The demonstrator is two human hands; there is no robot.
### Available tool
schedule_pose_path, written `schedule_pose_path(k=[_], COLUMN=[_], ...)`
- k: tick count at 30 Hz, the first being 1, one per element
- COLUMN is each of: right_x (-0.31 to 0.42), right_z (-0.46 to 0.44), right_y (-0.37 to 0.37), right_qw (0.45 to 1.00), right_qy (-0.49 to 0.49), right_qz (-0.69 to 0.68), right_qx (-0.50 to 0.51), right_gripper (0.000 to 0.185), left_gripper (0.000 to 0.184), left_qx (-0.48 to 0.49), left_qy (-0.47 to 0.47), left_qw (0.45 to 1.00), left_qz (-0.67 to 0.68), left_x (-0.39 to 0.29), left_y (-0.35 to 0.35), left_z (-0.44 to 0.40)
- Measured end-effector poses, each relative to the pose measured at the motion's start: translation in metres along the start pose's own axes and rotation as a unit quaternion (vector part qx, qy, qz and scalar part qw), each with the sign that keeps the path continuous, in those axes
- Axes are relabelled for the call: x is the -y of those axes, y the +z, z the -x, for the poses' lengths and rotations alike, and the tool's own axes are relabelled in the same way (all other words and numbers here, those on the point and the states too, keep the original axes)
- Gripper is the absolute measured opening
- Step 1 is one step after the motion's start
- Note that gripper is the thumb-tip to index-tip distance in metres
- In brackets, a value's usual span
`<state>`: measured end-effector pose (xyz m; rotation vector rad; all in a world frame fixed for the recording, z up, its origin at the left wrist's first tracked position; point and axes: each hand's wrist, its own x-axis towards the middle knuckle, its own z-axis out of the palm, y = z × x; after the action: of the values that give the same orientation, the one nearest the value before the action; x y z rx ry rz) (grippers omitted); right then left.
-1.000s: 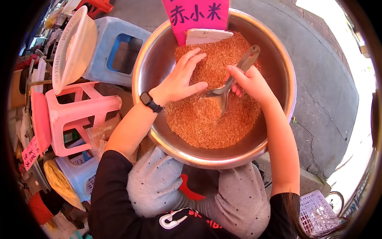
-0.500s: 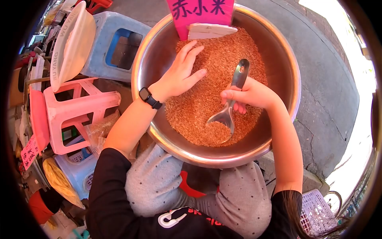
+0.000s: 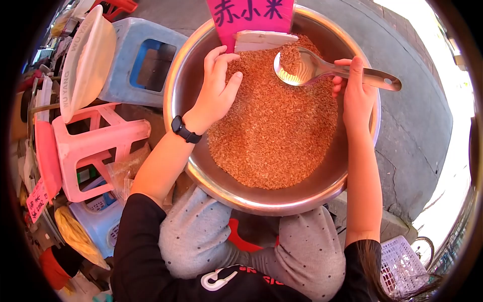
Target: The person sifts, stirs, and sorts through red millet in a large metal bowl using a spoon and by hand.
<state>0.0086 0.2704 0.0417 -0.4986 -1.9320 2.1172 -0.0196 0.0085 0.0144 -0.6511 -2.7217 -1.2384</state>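
Observation:
A wide steel basin (image 3: 201,166) holds a heap of reddish-brown rice (image 3: 271,136). My right hand (image 3: 357,95) grips the handle of a metal scoop (image 3: 314,68) over the upper right of the basin. Some grains lie in the scoop's bowl, which points left, while the handle end juts past the basin's rim. On the left side of the basin, my left hand (image 3: 214,93) hovers with its fingers apart and holds nothing. A black watch sits on that wrist. Near its fingertips stands a pink sign (image 3: 251,17) with handwritten characters, a white block (image 3: 264,40) at its foot.
To the left are a blue stool (image 3: 113,75), a pink stool (image 3: 98,136) and a cream basin (image 3: 85,65) tilted on its side. A plastic bag of grain (image 3: 128,171) lies beside the pink stool. A lilac basket (image 3: 400,264) stands at lower right.
My right hand has lifted the scoop out of the lower rice and moved it up and right; its bowl has swung round to the left. My left hand has shifted slightly left.

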Motion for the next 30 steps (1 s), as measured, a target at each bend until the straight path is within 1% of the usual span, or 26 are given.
schedule_pose_path(k=[2,4,5,7,8,9,11,12,15,16,18,19,21,22,25,26,29,30], right_x=[-0.007,-0.010,-0.010,-0.010,-0.012,-0.011,-0.009,-0.007,0.003,0.003,0.005,0.000,0.003,-0.001,0.000,0.008,0.002,0.003], right_z=[-0.001,0.000,0.001,0.003,0.004,0.003,0.001,0.005,0.008,0.011,0.018,0.021,0.030,0.033,0.039,0.039,0.037,0.037], right_y=[0.002,0.003,0.003,0.002,-0.003,-0.006,-0.010,-0.011,-0.009,-0.007,-0.006,-0.006,0.002,0.003,0.008,0.011,0.010,0.011], right_qw=[1.000,0.999,0.996,0.985,0.968,0.940,0.857,0.865,0.835,0.812,0.745,0.738,0.762,0.766,0.761,0.762,0.802,0.804], right_qy=[-0.008,-0.018,-0.059,-0.141,-0.200,-0.274,-0.414,-0.386,-0.367,-0.328,-0.244,-0.240,-0.171,-0.206,-0.164,-0.080,0.009,0.035], right_qz=[0.022,0.038,0.060,0.104,0.149,0.203,0.305,0.317,0.407,0.482,0.621,0.628,0.603,0.578,0.554,0.547,0.467,0.456], right_qx=[0.020,0.032,0.023,0.004,0.006,-0.010,-0.041,-0.047,-0.062,-0.036,0.018,0.062,0.163,0.191,0.294,0.336,0.372,0.380], right_gripper=[0.040,0.036,0.035,0.032,0.026,0.024,0.020,0.016,0.022,0.025,0.032,0.033,0.035,0.030,0.020,0.026,0.032,0.034], left_gripper=[0.032,0.032,0.031,0.026,0.024,0.022,0.017,0.014,0.017,0.019,0.026,0.030,0.037,0.041,0.040,0.040,0.041,0.041], left_qx=[0.004,0.039,0.057,0.068,0.073,0.114,0.192,0.175,0.259,0.302,0.382,0.416,0.484,0.519,0.576,0.592,0.637,0.652], left_qy=[0.000,0.018,0.028,0.005,-0.006,-0.017,-0.038,0.001,-0.101,-0.124,-0.171,-0.183,-0.207,-0.179,-0.344,-0.340,-0.325,-0.316], left_qw=[1.000,0.999,0.997,0.992,0.988,0.974,0.929,0.932,0.921,0.909,0.877,0.860,0.821,0.807,0.726,0.716,0.688,0.680], left_qz=[0.006,-0.031,-0.050,-0.107,-0.136,-0.196,-0.313,-0.317,-0.271,-0.260,-0.236,-0.232,-0.221,-0.219,-0.151,-0.145,-0.124,-0.115], left_x=[-0.002,0.001,0.002,0.002,0.003,0.009,0.023,0.027,0.021,0.016,0.006,0.005,0.003,0.010,-0.025,-0.022,-0.014,-0.014], left_y=[0.002,0.001,0.001,0.002,0.003,0.002,-0.004,-0.003,-0.005,-0.007,-0.010,-0.011,-0.011,-0.011,-0.019,-0.018,-0.013,-0.012], left_z=[0.001,0.001,0.001,0.003,0.004,0.008,0.017,0.020,0.016,0.013,0.009,0.009,0.011,0.014,-0.002,-0.001,0.001,0.002])
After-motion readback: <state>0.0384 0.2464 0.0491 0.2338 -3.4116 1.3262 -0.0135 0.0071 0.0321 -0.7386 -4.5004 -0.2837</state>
